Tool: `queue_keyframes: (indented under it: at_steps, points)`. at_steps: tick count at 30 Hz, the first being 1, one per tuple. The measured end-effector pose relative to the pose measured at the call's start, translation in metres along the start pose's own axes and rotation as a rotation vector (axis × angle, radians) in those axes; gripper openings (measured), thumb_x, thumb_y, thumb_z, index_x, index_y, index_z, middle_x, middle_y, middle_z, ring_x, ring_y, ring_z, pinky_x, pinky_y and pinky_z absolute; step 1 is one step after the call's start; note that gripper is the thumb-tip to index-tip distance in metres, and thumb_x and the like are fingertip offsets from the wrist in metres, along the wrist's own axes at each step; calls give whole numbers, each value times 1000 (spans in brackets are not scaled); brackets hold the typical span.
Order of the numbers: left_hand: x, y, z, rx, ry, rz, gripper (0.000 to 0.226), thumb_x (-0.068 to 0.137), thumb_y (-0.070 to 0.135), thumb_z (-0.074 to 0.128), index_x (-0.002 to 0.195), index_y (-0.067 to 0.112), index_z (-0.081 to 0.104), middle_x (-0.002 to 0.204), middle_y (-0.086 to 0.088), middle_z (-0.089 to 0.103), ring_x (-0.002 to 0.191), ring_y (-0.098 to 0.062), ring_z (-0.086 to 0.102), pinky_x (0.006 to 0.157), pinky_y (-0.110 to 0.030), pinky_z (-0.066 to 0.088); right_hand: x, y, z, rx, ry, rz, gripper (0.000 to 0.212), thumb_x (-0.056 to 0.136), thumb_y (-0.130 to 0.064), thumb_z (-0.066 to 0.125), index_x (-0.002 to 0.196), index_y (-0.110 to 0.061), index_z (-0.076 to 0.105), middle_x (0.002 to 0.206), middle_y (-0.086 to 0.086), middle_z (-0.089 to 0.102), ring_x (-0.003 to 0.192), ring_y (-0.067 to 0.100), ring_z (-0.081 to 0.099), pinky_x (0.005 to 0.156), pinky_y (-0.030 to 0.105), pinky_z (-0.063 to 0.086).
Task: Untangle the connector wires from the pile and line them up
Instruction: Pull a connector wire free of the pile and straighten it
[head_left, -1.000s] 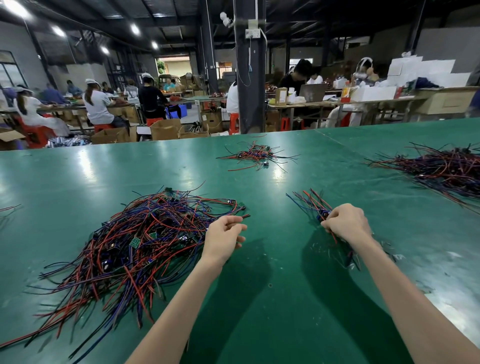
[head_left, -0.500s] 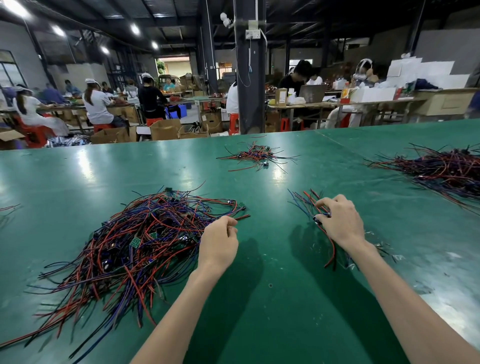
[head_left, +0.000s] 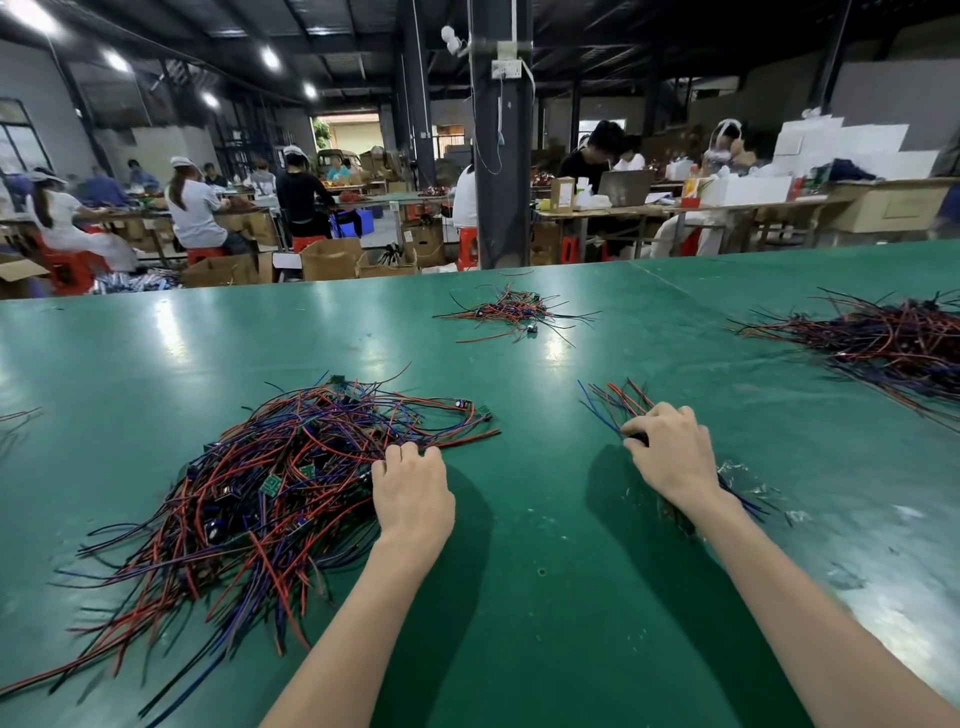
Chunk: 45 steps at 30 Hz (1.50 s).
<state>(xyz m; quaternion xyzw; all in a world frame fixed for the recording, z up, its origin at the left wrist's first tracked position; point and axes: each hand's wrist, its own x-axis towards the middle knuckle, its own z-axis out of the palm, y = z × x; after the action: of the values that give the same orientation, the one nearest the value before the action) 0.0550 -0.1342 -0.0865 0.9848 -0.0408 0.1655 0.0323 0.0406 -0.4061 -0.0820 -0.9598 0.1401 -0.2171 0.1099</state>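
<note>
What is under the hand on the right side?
A small bundle of red and blue wires lies under the right hand. Its ends stick out past the fingers; the middle is covered.

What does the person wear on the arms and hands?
Nothing that shows. The left arm and right arm are bare to the picture's edge, without sleeves. The left hand and right hand have no gloves; no watch, bracelet or ring is visible.
</note>
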Motion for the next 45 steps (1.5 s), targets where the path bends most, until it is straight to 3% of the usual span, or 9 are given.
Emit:
queue_keyframes:
  at_steps: [7,11,13,16,19,27,33,39,45]
  points:
    - [7,-10,-2,-121,81,58,40,90,3,47,124,22,50,124,0,54,116,-21,44,97,-31,32,-2,-1,-1,-39,-17,36,25,93,-23,54,113,-25,68,115,5,57,109,28,41,91,36,35]
    - [5,-2,-13,-436,263,156,41,90,1,54,128,17,53,123,-1,57,112,-21,52,94,-31,33,-9,-21,-8,49,81,-47,23,91,-18,56,110,-18,70,108,7,60,104,28,44,88,36,35]
    - [2,7,-21,-656,321,243,39,87,-3,58,124,11,58,117,-5,60,103,-24,59,90,-33,42,-16,-37,-15,278,56,-108,17,88,-13,61,100,-13,74,97,8,68,95,26,54,85,32,41]
    - [-7,23,-29,-889,302,342,43,86,-5,59,126,11,56,111,-2,61,95,-19,62,88,-29,47,-35,-68,-22,872,-302,-74,11,88,-12,64,85,-11,75,71,0,69,68,9,59,66,21,43]
    - [-17,36,-30,-980,171,418,58,86,-6,55,138,17,42,110,2,60,98,-14,60,91,-30,48,-49,-87,-17,1229,-550,64,17,92,-19,58,83,-12,69,69,-3,68,61,6,53,59,19,39]
    - [-14,39,-23,-1178,6,262,76,86,-6,58,145,22,20,110,4,56,85,4,60,78,-16,51,-50,-89,-13,1542,-620,287,16,88,-19,63,78,-8,67,69,3,64,52,10,49,50,19,42]
    - [-17,40,-20,-1081,14,268,79,83,1,66,145,21,22,103,11,56,84,4,58,72,-14,49,-43,-83,-16,1628,-592,400,4,82,-7,67,82,-4,65,64,3,60,47,9,51,47,19,47]
    - [-19,39,-16,-801,-31,361,54,94,15,54,143,14,32,111,2,60,95,-18,59,88,-32,46,-35,-78,-17,1659,-510,434,13,80,6,65,75,-6,64,57,1,62,47,10,56,54,21,55]
    - [-21,40,-15,-709,-105,381,15,91,10,54,97,9,68,87,-7,71,82,-26,63,79,-35,50,-30,-70,-22,1716,-432,471,16,84,8,60,77,-6,63,61,5,65,54,13,61,54,21,56]
